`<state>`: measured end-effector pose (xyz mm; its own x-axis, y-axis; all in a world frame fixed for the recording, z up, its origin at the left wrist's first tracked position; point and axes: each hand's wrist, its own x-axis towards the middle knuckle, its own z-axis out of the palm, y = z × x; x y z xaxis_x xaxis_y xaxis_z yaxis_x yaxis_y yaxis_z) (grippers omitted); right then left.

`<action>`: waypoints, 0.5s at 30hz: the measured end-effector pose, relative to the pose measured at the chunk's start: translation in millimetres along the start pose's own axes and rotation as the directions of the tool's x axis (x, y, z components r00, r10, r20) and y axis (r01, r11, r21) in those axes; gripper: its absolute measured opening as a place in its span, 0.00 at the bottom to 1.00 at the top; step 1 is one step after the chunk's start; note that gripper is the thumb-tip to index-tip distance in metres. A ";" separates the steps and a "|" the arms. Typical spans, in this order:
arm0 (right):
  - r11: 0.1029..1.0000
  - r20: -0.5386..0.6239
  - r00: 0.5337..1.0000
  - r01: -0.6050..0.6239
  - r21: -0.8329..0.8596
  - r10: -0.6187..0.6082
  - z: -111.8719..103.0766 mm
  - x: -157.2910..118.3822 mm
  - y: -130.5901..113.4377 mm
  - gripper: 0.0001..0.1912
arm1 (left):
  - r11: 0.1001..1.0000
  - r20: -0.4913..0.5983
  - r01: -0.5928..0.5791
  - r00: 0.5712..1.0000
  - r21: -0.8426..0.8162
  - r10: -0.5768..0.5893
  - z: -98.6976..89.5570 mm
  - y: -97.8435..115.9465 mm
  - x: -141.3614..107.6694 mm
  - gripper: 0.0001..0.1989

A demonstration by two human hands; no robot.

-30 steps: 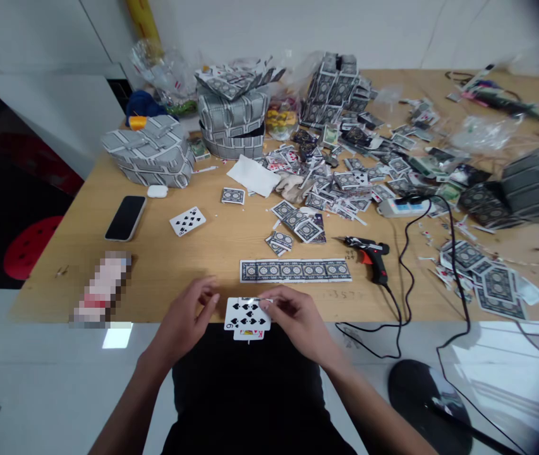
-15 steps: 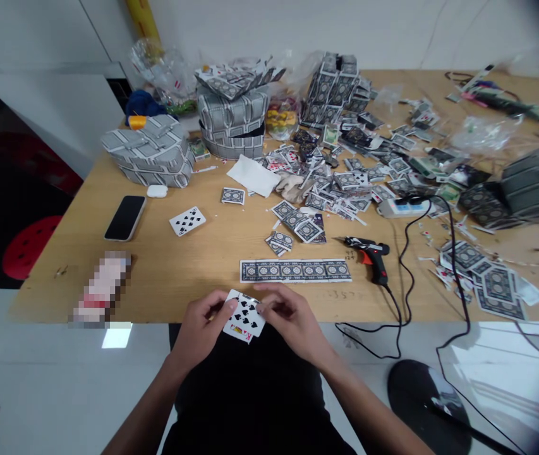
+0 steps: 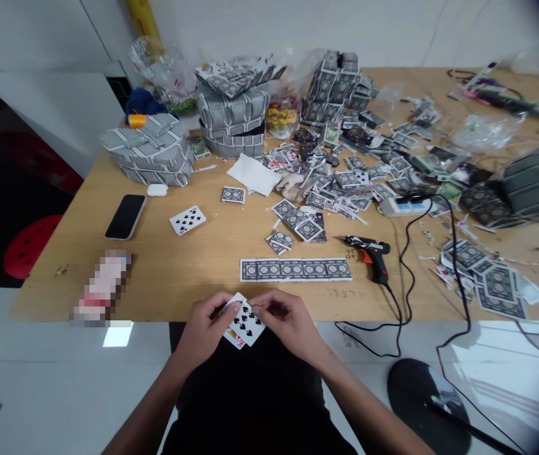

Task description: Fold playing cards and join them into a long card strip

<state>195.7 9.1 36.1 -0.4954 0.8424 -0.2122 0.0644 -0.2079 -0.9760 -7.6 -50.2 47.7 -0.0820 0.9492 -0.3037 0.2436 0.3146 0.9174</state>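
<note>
Over my lap, at the table's front edge, my left hand (image 3: 213, 321) and my right hand (image 3: 287, 316) pinch two overlapping playing cards. On top is a spade card (image 3: 249, 327), face up and tilted. A king card (image 3: 236, 339) shows beneath it at the lower left. My left thumb lies on the cards' upper left; my right thumb and fingers grip the spade card's upper right edge. Just beyond my hands a strip of joined playing cards (image 3: 296, 270) lies backs up. A single spade card (image 3: 188, 220) rests face up farther left.
A hot glue gun (image 3: 368, 253) lies right of the strip, its cord hanging off the edge. A phone (image 3: 126, 217) is at left. Woven card baskets (image 3: 150, 151) stand behind; a large heap of cards (image 3: 345, 180) and a power strip (image 3: 404, 206) fill the right.
The two cards have turned against each other, so more of the king shows at the lower left. My right hand has closed in on the spade card's top edge.
</note>
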 end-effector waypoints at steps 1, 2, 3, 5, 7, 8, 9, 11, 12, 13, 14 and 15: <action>1.000 -0.004 1.000 0.002 0.000 -0.002 0.2 1.4 2.2 0.13 | 1.000 0.005 0.007 1.000 -0.005 -0.007 -0.4 -0.2 0.5 0.17; 1.000 -0.007 1.000 0.005 -0.002 -0.005 0.2 3.1 4.4 0.14 | 1.000 0.017 0.019 1.000 -0.014 -0.019 -1.1 -0.3 1.2 0.16; 1.000 -0.006 1.000 0.010 -0.006 -0.010 0.2 5.1 6.3 0.14 | 0.999 0.034 0.031 0.999 -0.022 -0.030 -2.2 -0.4 2.1 0.16; 1.000 0.010 1.000 0.019 -0.016 -0.019 -0.1 10.0 8.3 0.13 | 0.999 0.054 0.043 0.998 -0.029 -0.042 -5.3 -0.2 4.2 0.15; 0.999 0.052 0.998 0.031 -0.034 -0.029 0.0 15.7 7.3 0.12 | 0.999 0.049 0.040 0.998 -0.014 -0.039 -9.6 0.1 6.5 0.14; 0.998 0.077 0.996 0.042 -0.049 -0.038 0.4 18.6 5.7 0.11 | 0.999 0.041 0.034 0.999 0.000 -0.034 -11.9 0.1 7.6 0.14; 0.996 0.101 0.994 0.058 -0.069 -0.051 1.1 21.6 3.9 0.10 | 1.000 0.032 0.027 0.999 0.014 -0.028 -14.4 0.0 8.6 0.13; 0.986 0.148 0.985 0.105 -0.127 -0.085 3.3 27.2 0.4 0.09 | 0.999 0.031 0.011 0.999 0.047 -0.013 -19.5 -0.8 10.3 0.12; 0.978 0.172 0.980 0.132 -0.159 -0.104 4.7 29.8 -0.8 0.09 | 0.998 0.030 0.002 1.000 0.068 -0.004 -22.0 -1.6 11.1 0.12; 0.969 0.193 0.974 0.158 -0.191 -0.121 6.2 32.2 -1.5 0.09 | 0.996 0.029 -0.007 1.000 0.091 0.005 -24.5 -2.5 11.8 0.11; 0.958 0.209 0.968 0.182 -0.222 -0.136 7.8 34.6 -1.6 0.10 | 0.993 0.028 -0.016 1.000 0.114 0.012 -26.9 -3.4 12.5 0.11; 0.947 0.219 0.964 0.202 -0.250 -0.148 9.3 36.8 -1.3 0.10 | 0.991 0.028 -0.023 0.999 0.133 0.020 -29.1 -4.3 13.3 0.10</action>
<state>169.4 35.8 30.1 -0.6770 0.7343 -0.0497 0.1775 0.0973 -0.9793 -37.9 -39.0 47.2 -0.0498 0.9549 -0.2926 0.3723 0.2896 0.8818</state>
